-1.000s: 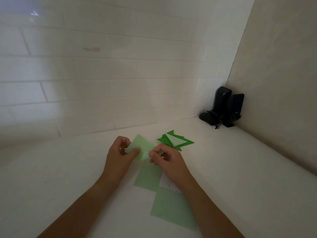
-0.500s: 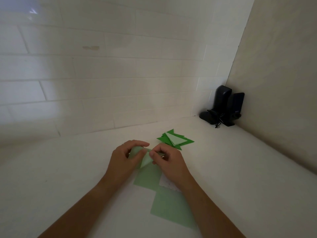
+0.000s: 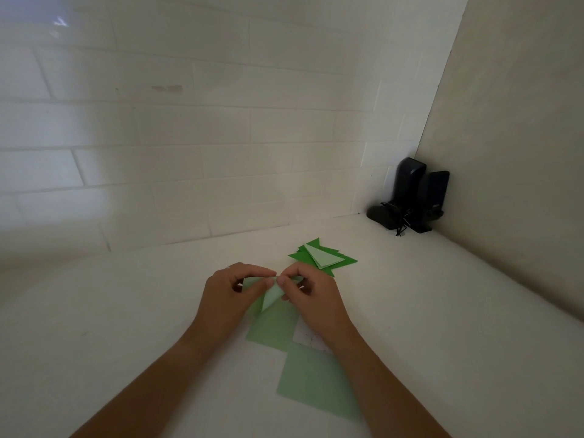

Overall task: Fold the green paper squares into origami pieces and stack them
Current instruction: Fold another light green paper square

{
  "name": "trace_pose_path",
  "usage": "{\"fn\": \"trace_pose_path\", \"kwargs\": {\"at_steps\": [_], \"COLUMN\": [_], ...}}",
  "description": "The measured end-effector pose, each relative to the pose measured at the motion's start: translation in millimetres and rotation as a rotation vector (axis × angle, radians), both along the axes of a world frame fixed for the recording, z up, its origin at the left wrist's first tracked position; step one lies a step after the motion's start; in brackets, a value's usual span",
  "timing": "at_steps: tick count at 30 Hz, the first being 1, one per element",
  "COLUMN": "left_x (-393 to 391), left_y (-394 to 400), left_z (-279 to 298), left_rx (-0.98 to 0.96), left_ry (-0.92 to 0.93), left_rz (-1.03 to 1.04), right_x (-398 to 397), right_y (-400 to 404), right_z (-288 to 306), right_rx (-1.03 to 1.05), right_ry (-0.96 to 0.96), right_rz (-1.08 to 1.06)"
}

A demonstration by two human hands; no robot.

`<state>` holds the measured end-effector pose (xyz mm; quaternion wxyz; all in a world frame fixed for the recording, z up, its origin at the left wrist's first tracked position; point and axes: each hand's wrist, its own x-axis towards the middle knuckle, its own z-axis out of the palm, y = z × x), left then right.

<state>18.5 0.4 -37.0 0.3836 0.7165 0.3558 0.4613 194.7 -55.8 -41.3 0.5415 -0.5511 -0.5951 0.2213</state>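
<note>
Paper in hand [image 3: 271,297]: thin, light, limp; judged easy to crease, easy to tear; best taken at corners and edges.
Position: between both hands, above flat squares [image 3: 275,327].
Left hand [image 3: 232,295]: curled, pinching top edge.
Right hand [image 3: 311,297]: curled, pinching same edge, thumbs nearly touching.
Folded stack [image 3: 322,257]: just beyond right hand.

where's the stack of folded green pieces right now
In the head view, the folded stack lies on the counter just beyond the right hand, toward the black speakers.
</note>
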Motion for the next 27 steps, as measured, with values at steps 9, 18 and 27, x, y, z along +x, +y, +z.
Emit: {"fn": "trace_pose_path", "kwargs": {"at_steps": [9, 18, 27], "left_x": [-0.7, 0.5, 0.5], "left_y": [-1.6, -0.6, -0.2], "left_z": [1.4, 1.3, 0.9], "left_rx": [-0.034, -0.058, -0.047], "left_ry": [0.004, -0.038, -0.046], "left_rz": [-0.039, 0.009, -0.023], "right_x": [-1.5, -0.5, 5.0], "right_y": [-2.0, -1.3, 2.2], "right_z": [1.1, 0.3, 1.5], "right_rx": [-0.020, -0.055, -0.157], "right_ry": [0.031, 0.152, 0.292], "right_rz": [-0.011, 0.005, 0.051]}}
